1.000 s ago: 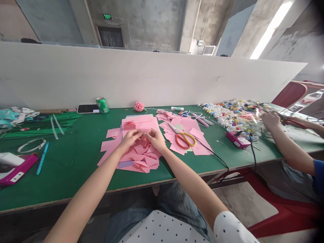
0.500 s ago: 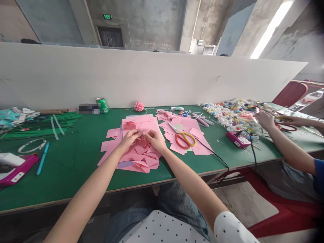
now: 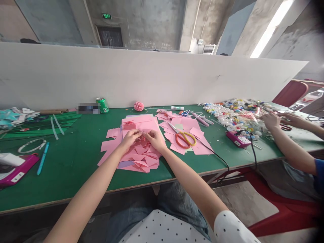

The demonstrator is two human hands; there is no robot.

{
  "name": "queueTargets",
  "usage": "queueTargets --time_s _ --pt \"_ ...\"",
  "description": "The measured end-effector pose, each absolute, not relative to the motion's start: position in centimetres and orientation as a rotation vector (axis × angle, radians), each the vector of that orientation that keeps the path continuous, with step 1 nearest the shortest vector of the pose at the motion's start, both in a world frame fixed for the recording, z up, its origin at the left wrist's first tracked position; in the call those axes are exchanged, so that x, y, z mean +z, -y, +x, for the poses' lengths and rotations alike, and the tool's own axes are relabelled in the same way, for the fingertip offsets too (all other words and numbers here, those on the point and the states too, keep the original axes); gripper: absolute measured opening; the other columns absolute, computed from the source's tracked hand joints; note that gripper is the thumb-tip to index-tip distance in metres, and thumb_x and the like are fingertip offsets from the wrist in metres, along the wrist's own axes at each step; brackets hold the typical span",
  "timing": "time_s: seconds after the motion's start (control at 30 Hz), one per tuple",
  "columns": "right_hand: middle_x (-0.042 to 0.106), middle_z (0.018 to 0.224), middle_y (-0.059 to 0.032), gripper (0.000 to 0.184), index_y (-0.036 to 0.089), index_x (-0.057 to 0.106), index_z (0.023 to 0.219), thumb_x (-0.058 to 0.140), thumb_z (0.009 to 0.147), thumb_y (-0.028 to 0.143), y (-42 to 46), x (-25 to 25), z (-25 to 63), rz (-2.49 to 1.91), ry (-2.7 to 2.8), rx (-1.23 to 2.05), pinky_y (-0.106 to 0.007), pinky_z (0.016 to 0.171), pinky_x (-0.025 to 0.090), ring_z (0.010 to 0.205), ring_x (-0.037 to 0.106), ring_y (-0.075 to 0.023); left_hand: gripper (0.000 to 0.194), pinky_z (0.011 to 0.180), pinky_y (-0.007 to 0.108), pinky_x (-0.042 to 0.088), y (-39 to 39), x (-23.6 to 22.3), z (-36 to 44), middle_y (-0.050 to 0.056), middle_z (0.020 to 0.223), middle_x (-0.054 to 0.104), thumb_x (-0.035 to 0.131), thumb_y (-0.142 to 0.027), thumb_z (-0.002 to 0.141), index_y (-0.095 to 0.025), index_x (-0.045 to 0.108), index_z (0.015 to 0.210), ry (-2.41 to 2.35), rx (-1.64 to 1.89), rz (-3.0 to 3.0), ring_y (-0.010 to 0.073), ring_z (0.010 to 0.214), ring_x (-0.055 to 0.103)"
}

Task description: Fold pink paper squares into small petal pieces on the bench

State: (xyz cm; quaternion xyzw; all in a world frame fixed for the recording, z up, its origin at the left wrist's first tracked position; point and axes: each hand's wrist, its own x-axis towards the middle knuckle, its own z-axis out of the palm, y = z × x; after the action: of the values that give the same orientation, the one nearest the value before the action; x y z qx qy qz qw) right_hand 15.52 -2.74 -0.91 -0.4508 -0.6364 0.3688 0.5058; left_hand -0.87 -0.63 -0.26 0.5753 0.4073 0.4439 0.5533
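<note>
Clock centred on pink paper pile (image 3: 140, 158). Exit sign (image 3: 106, 16), lit green, at 11 o'clock; "EXIT" just legible. Wall writing (image 3: 150, 45) at 12: unreadable. Green can (image 3: 102, 105) at 10-11: print too small to read.

Surface: green table (image 3: 83, 162), pale upright partition (image 3: 152, 77) along its far edge, concrete room beyond. Pink paper ball (image 3: 139, 106) at 12, red-and-yellow scissors (image 3: 185, 139) at 2, assorted small caps (image 3: 227, 116) at 2, near a co-worker's hands (image 3: 270, 120).

Left hand (image 3: 131, 139) and right hand (image 3: 155, 139) meet above the pile, forearms converging from 7 and 5. Thumbs and forefingers are narrow, pinching a small pink paper piece (image 3: 142, 132) between them; its folds are unclear.
</note>
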Motion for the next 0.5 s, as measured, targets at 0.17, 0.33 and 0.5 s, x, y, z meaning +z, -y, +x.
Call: queueTargets --time_s 0.17,0.33,0.5 --pt "0.053 0.061 0.0017 0.04 0.018 0.053 0.067 0.054 0.082 0.056 2.76 -0.88 15.53 -1.123 1.561 0.849 -0.025 0.055 0.035 0.057 0.046 -0.0116 0.032 0.062 0.025 0.045 0.48 -0.5 -0.84 0.003 0.071 0.064 0.077 -0.046 0.069 -0.016 0.067 0.076 -0.964 1.06 1.371 0.0148 0.066 0.061" --pt "0.054 0.062 0.0018 0.039 0.018 0.053 0.068 0.053 0.084 0.054 2.65 -1.13 15.56 -1.103 1.577 0.835 -0.025 0.056 0.034 0.058 0.047 -0.0119 0.035 0.063 0.025 0.045 0.44 -0.47 -0.85 0.003 0.072 0.064 0.078 -0.048 0.066 -0.015 0.069 0.076 -0.963 1.069 1.384 0.0146 0.065 0.06" --pt "0.05 0.061 0.0029 0.043 0.019 0.051 0.069 0.046 0.088 0.057 2.36 -1.56 15.47 -1.11 1.578 0.794 -0.025 0.054 0.032 0.056 0.044 -0.0111 0.038 0.061 0.025 0.043 0.76 -0.07 -0.61 0.002 0.068 0.062 0.08 -0.05 0.063 -0.015 0.067 0.072 -0.971 1.081 1.378 0.0136 0.062 0.057"
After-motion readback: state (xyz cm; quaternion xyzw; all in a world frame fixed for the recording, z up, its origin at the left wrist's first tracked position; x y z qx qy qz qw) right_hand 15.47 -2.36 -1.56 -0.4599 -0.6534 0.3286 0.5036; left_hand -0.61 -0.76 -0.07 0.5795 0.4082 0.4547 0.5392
